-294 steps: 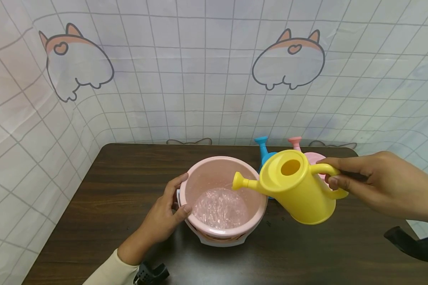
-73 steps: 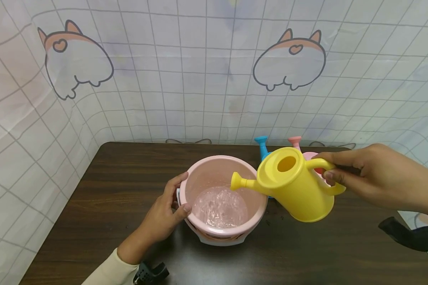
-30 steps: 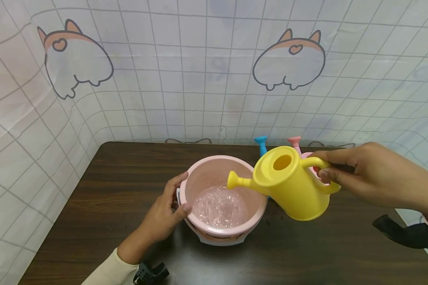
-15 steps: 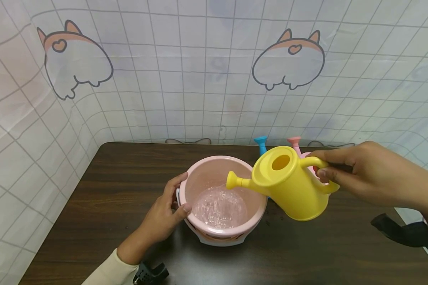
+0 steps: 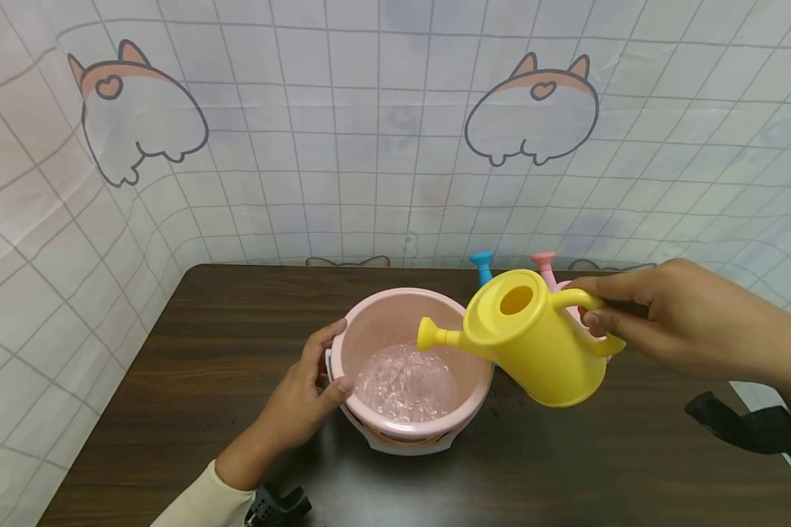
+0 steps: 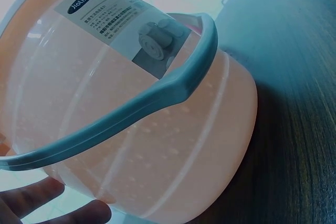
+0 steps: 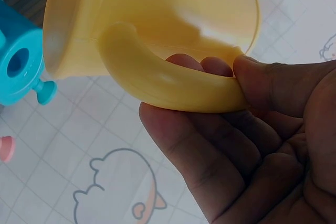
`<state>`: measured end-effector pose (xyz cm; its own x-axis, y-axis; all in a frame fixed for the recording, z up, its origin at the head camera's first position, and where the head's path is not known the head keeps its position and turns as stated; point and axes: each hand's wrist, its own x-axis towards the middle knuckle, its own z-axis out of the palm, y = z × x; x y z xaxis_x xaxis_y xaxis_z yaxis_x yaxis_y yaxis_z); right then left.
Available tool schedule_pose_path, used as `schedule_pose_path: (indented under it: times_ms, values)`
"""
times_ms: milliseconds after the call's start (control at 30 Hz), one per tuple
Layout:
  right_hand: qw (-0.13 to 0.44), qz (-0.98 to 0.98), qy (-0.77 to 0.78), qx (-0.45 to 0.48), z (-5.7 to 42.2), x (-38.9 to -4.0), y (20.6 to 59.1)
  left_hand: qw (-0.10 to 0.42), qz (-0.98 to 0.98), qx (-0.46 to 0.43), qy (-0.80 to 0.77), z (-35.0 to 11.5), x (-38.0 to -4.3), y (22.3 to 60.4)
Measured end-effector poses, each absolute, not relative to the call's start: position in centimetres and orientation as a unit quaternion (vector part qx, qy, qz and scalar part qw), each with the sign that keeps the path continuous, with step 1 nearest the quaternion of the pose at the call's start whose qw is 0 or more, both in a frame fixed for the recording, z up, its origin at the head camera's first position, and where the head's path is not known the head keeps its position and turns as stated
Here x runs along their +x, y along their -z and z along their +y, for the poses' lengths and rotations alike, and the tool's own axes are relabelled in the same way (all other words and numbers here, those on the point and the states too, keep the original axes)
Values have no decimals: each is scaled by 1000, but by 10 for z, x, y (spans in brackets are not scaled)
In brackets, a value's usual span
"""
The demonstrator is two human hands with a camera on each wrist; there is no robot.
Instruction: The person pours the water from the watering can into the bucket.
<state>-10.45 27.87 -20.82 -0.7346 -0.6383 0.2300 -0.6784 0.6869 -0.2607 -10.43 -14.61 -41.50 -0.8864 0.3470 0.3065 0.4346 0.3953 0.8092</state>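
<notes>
A pink bucket (image 5: pixel 376 326) stands on the dark table, with rippling clear water (image 5: pixel 405 384) at its bottom. My left hand (image 5: pixel 296 402) grips its left rim, thumb over the edge and fingers on the outer wall. Above the bucket's right side, my right hand (image 5: pixel 685 322) holds a yellow watering can (image 5: pixel 547 351) by its handle (image 7: pixel 173 87), the fingers and thumb pinching it. The can tilts left, its spout over the bucket's inside; a stream from the spout cannot be made out. In the left wrist view, the bucket's grey carrying handle (image 6: pixel 126 114) hangs across its side.
Behind the yellow can stand a blue watering can (image 5: pixel 483 267) and a pink one (image 5: pixel 544 267), both mostly hidden. The dark wooden table (image 5: pixel 204 351) runs back to a white grid-patterned curtain (image 5: pixel 343 161). Black wrist straps show by both forearms.
Over these seconds my right hand has shifted the yellow can slightly left and up, bringing its spout farther over the bucket. The water surface keeps rippling. My left hand and the bucket stay put.
</notes>
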Motion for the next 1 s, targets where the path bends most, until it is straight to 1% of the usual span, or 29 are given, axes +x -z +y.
schedule_pose_path:
  times_ms: [1000]
  values:
    - [41, -921, -172, 346, 277, -106, 206, 47, -827, -241, 506, -145, -106, 416]
